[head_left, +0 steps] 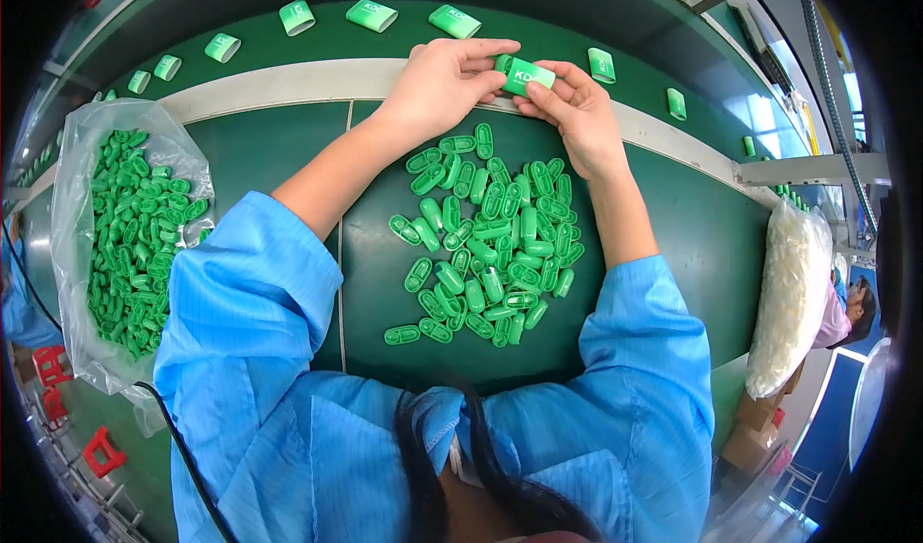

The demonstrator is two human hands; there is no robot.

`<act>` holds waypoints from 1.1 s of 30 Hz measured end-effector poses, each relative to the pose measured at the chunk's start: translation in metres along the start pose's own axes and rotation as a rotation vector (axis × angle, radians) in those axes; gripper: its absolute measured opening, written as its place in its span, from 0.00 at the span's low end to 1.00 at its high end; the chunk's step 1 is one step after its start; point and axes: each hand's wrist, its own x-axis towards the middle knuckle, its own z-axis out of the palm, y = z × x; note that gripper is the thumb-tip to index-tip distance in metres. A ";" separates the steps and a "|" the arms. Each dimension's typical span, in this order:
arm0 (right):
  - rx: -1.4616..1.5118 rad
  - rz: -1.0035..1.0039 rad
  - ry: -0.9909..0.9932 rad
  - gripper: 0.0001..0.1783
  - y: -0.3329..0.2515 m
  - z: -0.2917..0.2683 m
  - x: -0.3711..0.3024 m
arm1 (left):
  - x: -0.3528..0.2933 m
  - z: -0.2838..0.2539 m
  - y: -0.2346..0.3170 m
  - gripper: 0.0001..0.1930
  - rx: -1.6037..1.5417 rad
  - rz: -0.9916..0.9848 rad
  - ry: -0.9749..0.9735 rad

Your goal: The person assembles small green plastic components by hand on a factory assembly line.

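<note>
My right hand (582, 115) grips a flat oval shell (529, 75), shaded from green to white, between thumb and fingers above the conveyor's edge. At the shell's left end is a green oval end cap (503, 65). My left hand (437, 86) is closed about that end, thumb below and index finger stretched along the top; its other fingertips are partly hidden. Whether the cap is seated in the shell I cannot tell. Between my forearms, a loose pile of green oval caps (495, 226) lies on the green table (673, 245), some hollow side up.
Similar shells lie spaced along the green conveyor belt (260, 38), behind a pale rail (279, 79). A clear plastic bag (72, 216) full of green caps stands left. At right sits a bag of whitish pieces (793, 293). Another person (846, 312) is beyond it.
</note>
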 end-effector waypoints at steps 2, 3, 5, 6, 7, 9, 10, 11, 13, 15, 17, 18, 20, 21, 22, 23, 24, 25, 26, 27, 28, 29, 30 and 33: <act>0.032 -0.004 -0.012 0.16 0.001 0.000 0.001 | 0.001 -0.002 -0.004 0.19 0.077 0.073 0.054; 0.032 -0.001 -0.011 0.16 0.000 -0.001 0.000 | 0.003 -0.004 -0.007 0.19 0.076 0.072 0.053; 0.014 -0.034 -0.058 0.16 -0.002 -0.001 0.000 | 0.008 -0.009 -0.015 0.18 -0.042 0.032 0.004; 0.015 -0.031 -0.055 0.16 -0.003 -0.001 0.000 | 0.009 -0.010 -0.014 0.18 -0.028 0.010 0.004; 0.001 -0.040 -0.056 0.16 -0.003 -0.001 0.000 | 0.008 -0.010 -0.013 0.18 -0.029 0.007 0.001; -0.013 -0.046 -0.057 0.16 -0.003 -0.001 -0.001 | 0.006 -0.011 -0.008 0.18 0.096 0.036 0.033; -0.015 -0.053 -0.047 0.15 -0.003 0.000 -0.001 | 0.005 -0.010 -0.005 0.18 0.095 0.034 0.033; -0.018 -0.061 -0.038 0.15 -0.004 0.000 -0.002 | 0.001 -0.009 -0.001 0.18 0.130 0.036 0.039; -0.037 -0.073 -0.031 0.15 -0.002 0.000 -0.002 | -0.001 -0.008 0.004 0.18 0.167 0.046 0.058; -0.056 -0.086 -0.027 0.15 -0.003 0.003 -0.003 | -0.003 -0.005 0.003 0.17 0.215 0.054 0.082; -0.056 -0.049 0.014 0.16 -0.005 0.007 -0.003 | -0.006 -0.003 0.000 0.17 0.214 0.068 0.094; -0.066 -0.051 0.015 0.17 -0.005 0.006 -0.004 | -0.007 0.001 -0.002 0.17 0.197 0.120 0.121; -0.079 -0.075 0.018 0.17 -0.007 0.008 -0.005 | -0.010 0.007 -0.004 0.18 0.323 0.200 0.126; -0.087 -0.093 0.024 0.17 -0.007 0.008 -0.005 | -0.013 0.011 0.000 0.18 0.321 0.197 0.120; -0.086 -0.089 0.029 0.17 -0.006 0.008 -0.006 | -0.019 0.016 0.008 0.18 0.469 0.231 0.159; -0.106 -0.105 0.040 0.16 -0.007 0.008 -0.007 | -0.021 0.020 0.011 0.18 0.616 0.264 0.195; -0.127 -0.123 0.046 0.16 -0.007 0.009 -0.008 | -0.022 0.024 0.006 0.18 0.588 0.386 0.245; -0.126 -0.118 0.046 0.16 -0.007 0.011 -0.008 | -0.022 0.025 0.003 0.18 0.587 0.382 0.243; -0.140 -0.147 0.051 0.16 -0.007 0.013 -0.009 | -0.023 0.027 0.001 0.18 0.624 0.405 0.269; -0.153 -0.175 0.056 0.16 -0.006 0.014 -0.009 | -0.024 0.028 0.000 0.18 0.660 0.426 0.293; -0.151 -0.170 0.057 0.16 -0.005 0.014 -0.009 | -0.025 0.030 -0.002 0.18 0.659 0.422 0.291; -0.188 -0.191 0.061 0.16 -0.004 0.015 -0.009 | -0.026 0.033 -0.003 0.19 0.704 0.415 0.298; -0.227 -0.216 0.066 0.16 -0.004 0.015 -0.009 | -0.026 0.034 -0.003 0.19 0.749 0.413 0.305; -0.166 -0.212 0.074 0.16 0.001 0.014 -0.001 | -0.014 0.027 -0.008 0.17 0.731 0.366 0.323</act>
